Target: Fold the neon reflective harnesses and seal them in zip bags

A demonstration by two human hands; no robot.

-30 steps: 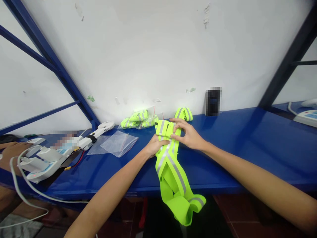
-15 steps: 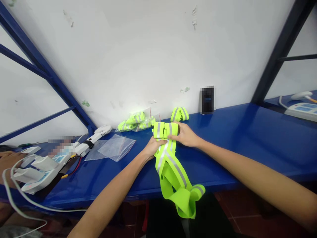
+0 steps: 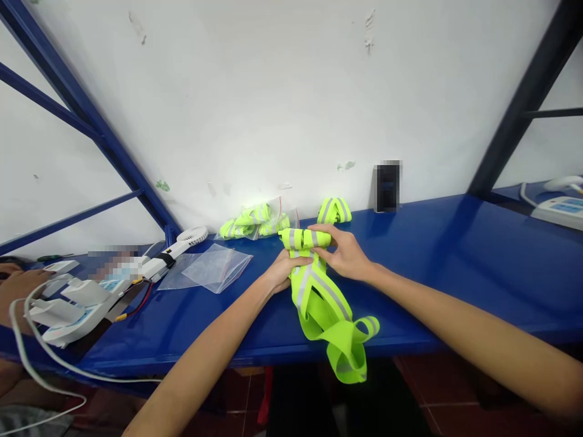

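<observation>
Rolling a neon-yellow reflective strap (image 3: 319,291) on the blue shelf (image 3: 455,261). The rolled end sits between both hands, just above the shelf. The loose tail hangs in loops over the front edge.

Grip: the left hand (image 3: 283,267) is closed on the strap below the roll, thumb on top. The right hand (image 3: 348,255) pinches the roll's right end, fingers curled over it.

Judgement: the roll comes out neat if the edges line up, tension is even, and the tail feeds in flat, untwisted.

Nearby: clear bags (image 3: 212,267) to the left, another rolled strap (image 3: 334,209) by the wall.
</observation>
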